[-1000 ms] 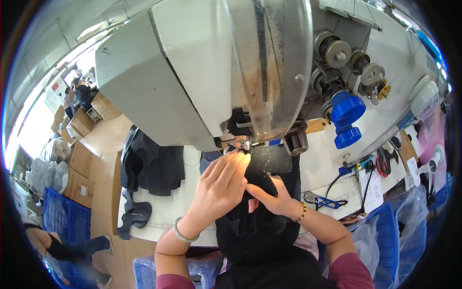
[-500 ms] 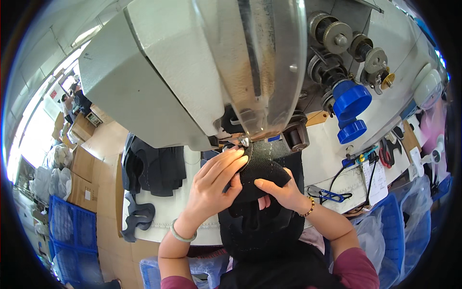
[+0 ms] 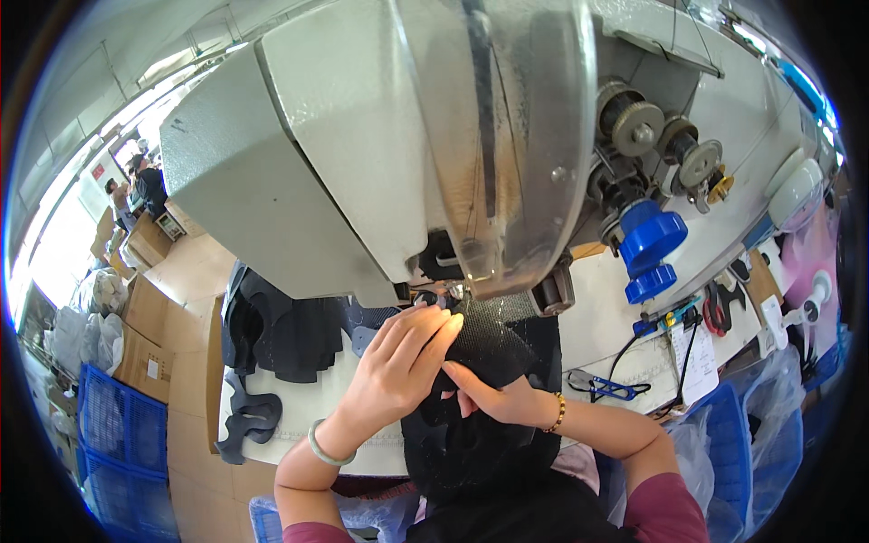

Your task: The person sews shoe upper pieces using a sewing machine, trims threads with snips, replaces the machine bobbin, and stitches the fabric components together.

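A black mesh fabric piece (image 3: 496,342) lies under the head of a large grey sewing machine (image 3: 348,154). My left hand (image 3: 389,366) has its fingers pressed together on the piece's left edge, the tips close by the presser foot (image 3: 455,291). My right hand (image 3: 509,398) grips the lower part of the same piece, thumb on top and fingers partly underneath. Its thumb tip lies close to my left hand. Below hangs more black fabric (image 3: 471,452), spread toward my lap. The needle's point cannot be made out.
Stacked dark cut pieces (image 3: 290,326) lie on the white table, left of the machine, with a curved grey piece (image 3: 249,421) nearer. Blue-handled thread snips (image 3: 620,389), a paper slip (image 3: 695,357) and red-handled scissors (image 3: 720,308) lie right. Blue crates (image 3: 122,416) stand on the left floor.
My right hand has moved left, its thumb now near my left hand. The mesh piece has turned under the machine head. The whole view has shifted slightly.
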Demonstrator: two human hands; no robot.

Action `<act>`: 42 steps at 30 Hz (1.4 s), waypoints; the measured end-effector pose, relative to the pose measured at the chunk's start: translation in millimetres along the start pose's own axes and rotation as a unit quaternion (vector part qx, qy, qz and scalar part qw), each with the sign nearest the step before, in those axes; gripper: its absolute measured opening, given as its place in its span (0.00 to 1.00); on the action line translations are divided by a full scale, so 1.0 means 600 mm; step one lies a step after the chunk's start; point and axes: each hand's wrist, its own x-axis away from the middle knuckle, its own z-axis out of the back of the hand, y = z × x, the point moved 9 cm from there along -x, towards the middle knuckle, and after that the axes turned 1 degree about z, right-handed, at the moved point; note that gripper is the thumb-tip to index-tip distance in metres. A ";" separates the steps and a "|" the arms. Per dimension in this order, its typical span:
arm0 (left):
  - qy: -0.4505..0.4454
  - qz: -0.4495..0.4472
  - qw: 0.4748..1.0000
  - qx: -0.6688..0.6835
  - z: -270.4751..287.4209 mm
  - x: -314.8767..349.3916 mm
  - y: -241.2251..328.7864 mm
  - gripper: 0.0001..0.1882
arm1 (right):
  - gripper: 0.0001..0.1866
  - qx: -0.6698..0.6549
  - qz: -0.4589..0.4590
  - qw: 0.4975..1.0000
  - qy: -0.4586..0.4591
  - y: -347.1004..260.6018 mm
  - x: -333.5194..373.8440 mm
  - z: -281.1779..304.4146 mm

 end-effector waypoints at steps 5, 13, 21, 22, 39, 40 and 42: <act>0.015 -0.017 1.000 -0.010 0.001 -0.002 0.002 0.22 | 0.11 -0.005 0.010 1.000 -0.006 0.000 0.001 0.000; 0.024 -0.007 1.000 -0.005 0.010 -0.006 -0.003 0.23 | 0.08 0.016 0.000 1.000 -0.023 -0.012 -0.002 -0.009; 0.036 -0.007 0.999 -0.017 0.007 -0.004 0.003 0.22 | 0.07 -0.036 -0.007 0.999 -0.004 -0.010 -0.001 0.000; 0.033 -0.008 0.999 -0.015 0.006 -0.006 0.005 0.22 | 0.07 -0.038 -0.003 0.999 -0.005 -0.011 -0.001 0.001; 0.028 0.015 0.998 -0.054 -0.006 -0.018 0.014 0.19 | 0.05 -0.070 -0.077 0.995 0.008 0.001 0.003 0.022; 0.028 0.014 0.998 -0.054 -0.007 -0.019 0.015 0.19 | 0.05 -0.070 -0.077 0.995 0.008 0.001 0.003 0.023; 0.033 0.005 0.997 -0.067 -0.008 -0.020 0.018 0.16 | 0.06 -0.073 -0.090 0.993 0.019 0.007 0.005 0.028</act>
